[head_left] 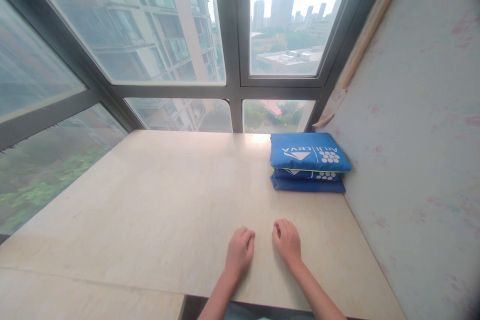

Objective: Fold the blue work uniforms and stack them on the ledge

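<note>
My left hand (pixel 240 250) rests on the pale tabletop (pixel 150 200) near its front edge, fingers curled in with nothing in them. A short gap to the right of it, my right hand (pixel 287 241) lies on the same surface, also loosely closed and holding nothing. Beyond my right hand, against the wall, sits a stack of folded blue cloth items (pixel 309 152) with white printed letters and dots. Neither hand touches the stack.
Grey-framed windows (pixel 233 92) border the far and left sides of the table. A light wall with a faint floral pattern (pixel 420 150) rises along the right. A wooden strip (pixel 375 25) runs beside the window frame.
</note>
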